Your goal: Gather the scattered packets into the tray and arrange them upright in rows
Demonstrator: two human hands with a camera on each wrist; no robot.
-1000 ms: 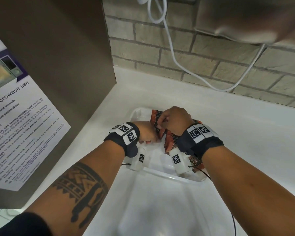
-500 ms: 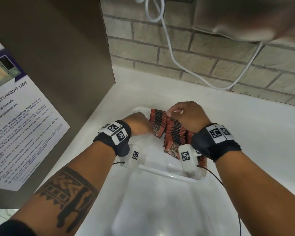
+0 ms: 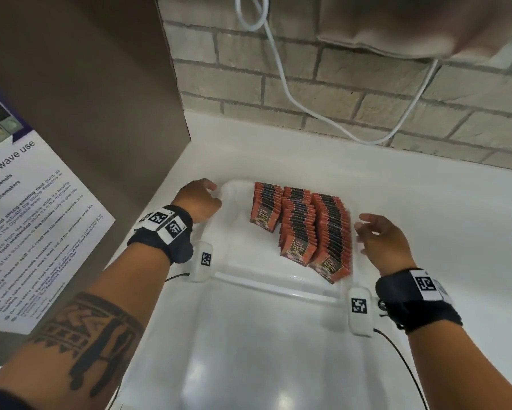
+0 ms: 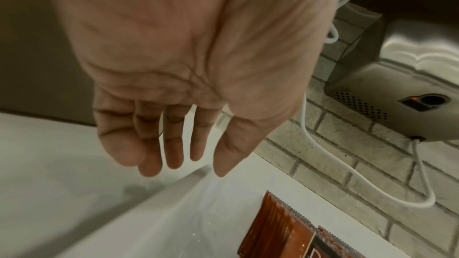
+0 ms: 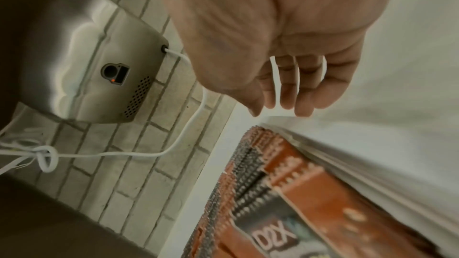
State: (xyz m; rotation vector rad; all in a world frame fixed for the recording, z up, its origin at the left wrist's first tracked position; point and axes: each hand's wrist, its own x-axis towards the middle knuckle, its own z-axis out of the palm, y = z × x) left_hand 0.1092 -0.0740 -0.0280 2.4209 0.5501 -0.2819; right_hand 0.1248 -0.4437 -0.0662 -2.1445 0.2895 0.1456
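Orange-and-black packets [image 3: 305, 229] stand upright in three rows inside the clear plastic tray [image 3: 234, 202] on the white counter. The left row is short, the middle and right rows longer. My left hand [image 3: 201, 196] hovers at the tray's left rim with relaxed fingers [image 4: 171, 150], holding nothing. My right hand [image 3: 376, 235] hangs beside the tray's right wall, fingers [image 5: 305, 93] loose and empty. The packets [image 5: 273, 193] and tray edge [image 4: 174, 183] show below each palm in the wrist views.
A brown cabinet side [image 3: 86, 99] with a microwave notice [image 3: 27, 226] stands on the left. Behind is a brick wall [image 3: 367, 93] with a white cable [image 3: 308, 110] running to a steel hand dryer [image 5: 82, 66]. White counter [image 3: 441, 217] spreads to the right.
Both hands have let go of the packets and drawn apart to the tray's two sides. The rows now stand uncovered.
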